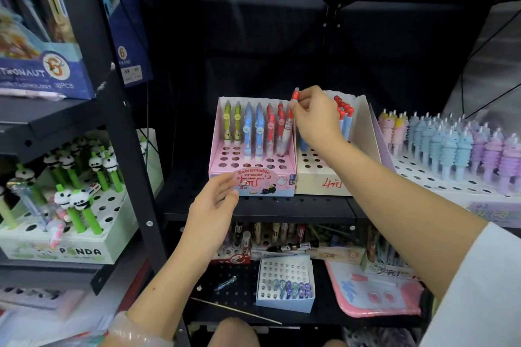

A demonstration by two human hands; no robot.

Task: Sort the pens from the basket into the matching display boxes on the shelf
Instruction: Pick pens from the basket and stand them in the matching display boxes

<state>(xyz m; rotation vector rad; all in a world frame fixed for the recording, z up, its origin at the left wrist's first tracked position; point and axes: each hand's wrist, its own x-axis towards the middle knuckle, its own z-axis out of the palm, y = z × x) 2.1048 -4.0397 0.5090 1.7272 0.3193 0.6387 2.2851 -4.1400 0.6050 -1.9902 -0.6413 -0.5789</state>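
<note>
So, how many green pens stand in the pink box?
2. Both stand side by side in the back row at the left end of the pink box: one green pen in the corner, the other beside it. None seems hidden.

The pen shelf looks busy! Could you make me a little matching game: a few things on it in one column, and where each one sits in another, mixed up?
Things:
1. pink display box
2. red pen
3. panda pens
4. spiral pastel pens

Places:
A. far right of the middle shelf
B. pinched in the right hand
C. left shelving unit, white box
D. touched at the front by the left hand

Pairs: 1-D, 2-B, 3-C, 4-A
</note>
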